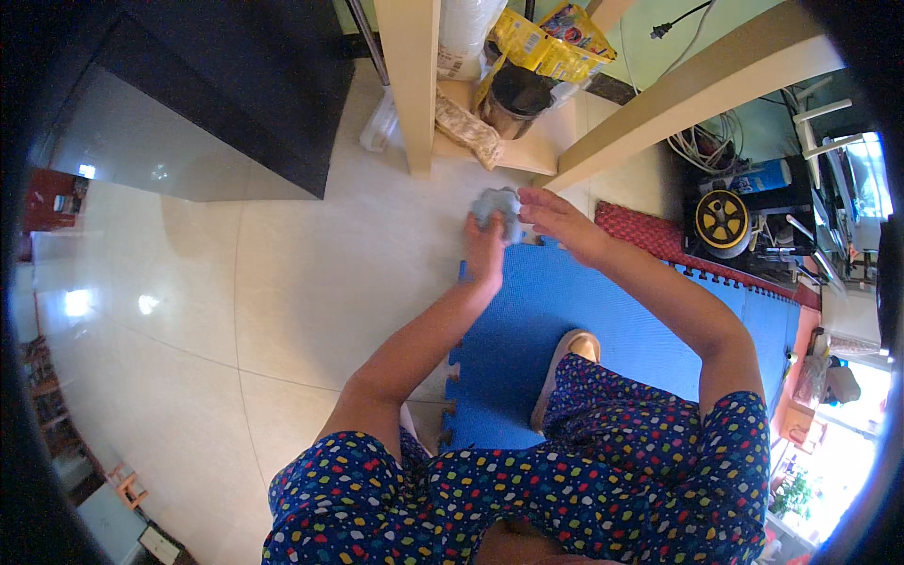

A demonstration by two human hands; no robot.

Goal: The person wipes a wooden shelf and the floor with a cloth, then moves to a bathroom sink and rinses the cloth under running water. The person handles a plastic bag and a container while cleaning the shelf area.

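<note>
My left hand grips a crumpled grey-blue item, seemingly a cloth, though motion blurs it. It is held out over the tiled floor, near the corner of a blue foam mat. My right hand reaches in from the right with fingers stretched out. Its fingertips are beside the cloth's right edge; whether they touch it cannot be told. Just beyond both hands is a wooden stand's low shelf, carrying a beige furry roll and a jar with a black lid.
Wooden legs flank the shelf, where yellow packets lie. A dark glossy cabinet stands at left. On the right are a red patterned mat, a black-and-yellow wheel and coiled cables.
</note>
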